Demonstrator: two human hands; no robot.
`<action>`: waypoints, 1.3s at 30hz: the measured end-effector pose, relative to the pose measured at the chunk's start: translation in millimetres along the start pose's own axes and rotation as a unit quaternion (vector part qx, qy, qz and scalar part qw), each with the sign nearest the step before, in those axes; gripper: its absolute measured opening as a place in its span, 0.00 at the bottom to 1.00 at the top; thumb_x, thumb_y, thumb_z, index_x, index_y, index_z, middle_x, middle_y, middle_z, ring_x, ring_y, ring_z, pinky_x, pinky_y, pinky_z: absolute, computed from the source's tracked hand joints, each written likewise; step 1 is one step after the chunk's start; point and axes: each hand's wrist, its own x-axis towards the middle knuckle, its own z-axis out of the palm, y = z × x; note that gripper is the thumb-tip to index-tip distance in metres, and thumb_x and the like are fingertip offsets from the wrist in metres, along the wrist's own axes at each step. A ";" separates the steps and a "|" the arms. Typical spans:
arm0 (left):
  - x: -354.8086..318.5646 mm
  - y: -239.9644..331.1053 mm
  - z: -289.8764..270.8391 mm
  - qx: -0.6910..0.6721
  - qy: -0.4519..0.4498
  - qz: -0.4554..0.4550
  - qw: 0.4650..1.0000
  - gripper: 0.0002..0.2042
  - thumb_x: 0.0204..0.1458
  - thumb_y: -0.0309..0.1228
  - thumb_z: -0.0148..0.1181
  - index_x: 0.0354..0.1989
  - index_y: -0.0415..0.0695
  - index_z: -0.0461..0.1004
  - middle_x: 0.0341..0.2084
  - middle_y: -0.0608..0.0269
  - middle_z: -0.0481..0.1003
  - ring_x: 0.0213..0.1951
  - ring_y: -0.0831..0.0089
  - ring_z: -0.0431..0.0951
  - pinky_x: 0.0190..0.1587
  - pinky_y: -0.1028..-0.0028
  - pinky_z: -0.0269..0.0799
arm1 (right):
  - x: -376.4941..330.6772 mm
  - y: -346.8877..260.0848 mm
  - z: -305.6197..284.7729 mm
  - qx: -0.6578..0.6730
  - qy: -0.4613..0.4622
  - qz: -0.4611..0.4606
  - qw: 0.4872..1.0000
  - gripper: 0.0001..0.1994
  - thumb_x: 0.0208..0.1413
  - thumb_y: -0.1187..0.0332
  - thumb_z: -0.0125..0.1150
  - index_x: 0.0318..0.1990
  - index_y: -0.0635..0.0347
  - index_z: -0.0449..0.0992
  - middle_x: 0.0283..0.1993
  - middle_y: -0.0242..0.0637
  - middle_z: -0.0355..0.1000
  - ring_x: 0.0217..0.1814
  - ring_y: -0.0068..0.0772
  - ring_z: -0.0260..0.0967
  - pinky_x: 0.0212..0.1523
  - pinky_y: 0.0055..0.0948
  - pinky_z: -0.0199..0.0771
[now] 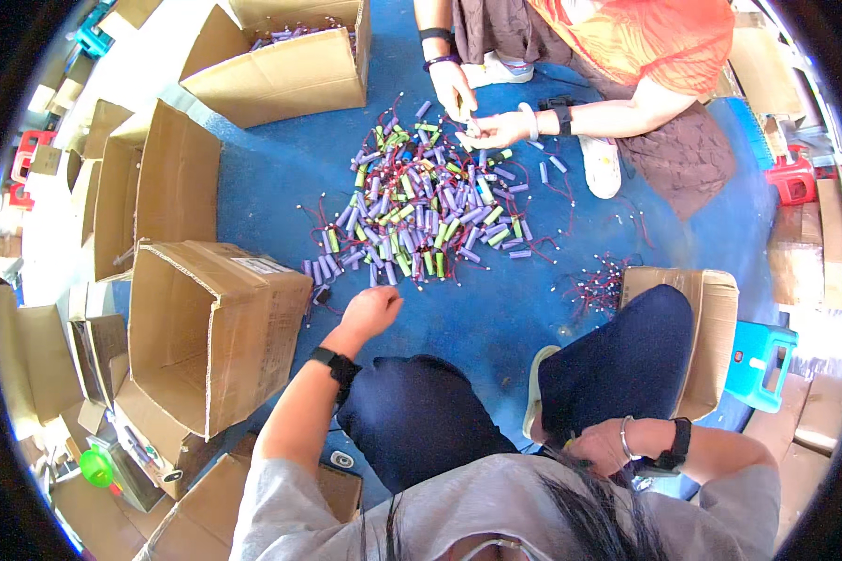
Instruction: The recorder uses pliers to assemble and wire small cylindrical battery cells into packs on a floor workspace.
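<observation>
A large heap of purple and green cylindrical battery cells (421, 201) with thin red and dark wires lies on the blue floor in front of me. At the heap's near edge is my left hand (372, 311), its fingers curled in; whatever they may hold is hidden. My right hand (601, 449) is drawn back close to my body beside my right thigh. Its fingers are bent, and a small yellowish spot shows at their tips, too small to name. Across the heap, a co-worker's two hands (477, 117) meet over a small pale piece.
An open cardboard box (253, 346) lies on its side at my left, with another box (178, 178) beyond it. A far box (281, 93) holds more cells. Wired connectors (597, 285) lie by a box (711, 346) at my right knee, near a turquoise case (760, 365).
</observation>
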 end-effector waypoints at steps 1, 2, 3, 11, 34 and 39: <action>-7.0 -2.5 1.9 -0.017 0.021 0.004 1.000 0.09 0.44 0.35 0.51 0.24 0.41 0.70 0.21 0.52 0.71 0.27 0.54 0.72 0.30 0.62 0.67 | -0.6 1.8 2.6 0.020 0.059 -0.034 0.997 0.20 0.43 0.62 0.51 0.45 0.60 0.65 0.38 0.47 0.69 0.38 0.49 0.66 0.39 0.40 0.66; -13.0 -4.7 3.5 -0.024 0.024 0.005 0.999 0.09 0.44 0.35 0.51 0.24 0.41 0.70 0.21 0.52 0.71 0.27 0.54 0.72 0.30 0.62 0.67 | -1.6 3.2 1.1 0.004 0.101 -0.071 0.992 0.21 0.43 0.62 0.51 0.47 0.60 0.64 0.39 0.46 0.69 0.38 0.49 0.66 0.40 0.40 0.66; -19.0 -6.3 4.7 -0.023 0.020 -0.015 0.999 0.09 0.45 0.35 0.51 0.24 0.41 0.70 0.22 0.52 0.72 0.29 0.55 0.72 0.32 0.62 0.67 | -2.9 3.7 -3.2 -0.012 0.143 -0.108 0.984 0.22 0.43 0.62 0.51 0.48 0.59 0.63 0.39 0.46 0.69 0.38 0.50 0.66 0.40 0.39 0.66; -63.2 -10.3 29.6 -0.091 0.087 -0.094 0.988 0.08 0.43 0.32 0.54 0.24 0.40 0.70 0.21 0.52 0.72 0.27 0.57 0.73 0.31 0.65 0.68 | -19.7 -34.7 -38.8 -0.092 -0.070 0.202 0.973 0.17 0.43 0.60 0.48 0.39 0.59 0.71 0.37 0.46 0.70 0.40 0.47 0.68 0.40 0.40 0.68; -79.2 -18.0 24.4 -0.245 0.146 -0.219 0.933 0.08 0.47 0.31 0.53 0.25 0.37 0.70 0.15 0.67 0.69 0.20 0.85 0.67 0.22 0.82 0.62 | -52.0 -4.4 66.5 0.148 0.156 0.177 0.960 0.18 0.46 0.54 0.49 0.28 0.64 0.69 0.32 0.48 0.68 0.34 0.51 0.67 0.38 0.40 0.67; -78.1 -12.6 39.6 -0.250 0.139 -0.260 0.922 0.09 0.48 0.32 0.53 0.27 0.37 0.71 0.16 0.67 0.70 0.20 0.85 0.66 0.23 0.82 0.62 | -113.1 7.5 104.0 0.233 0.057 0.288 0.927 0.19 0.46 0.52 0.49 0.28 0.63 0.71 0.26 0.49 0.69 0.33 0.52 0.67 0.34 0.40 0.67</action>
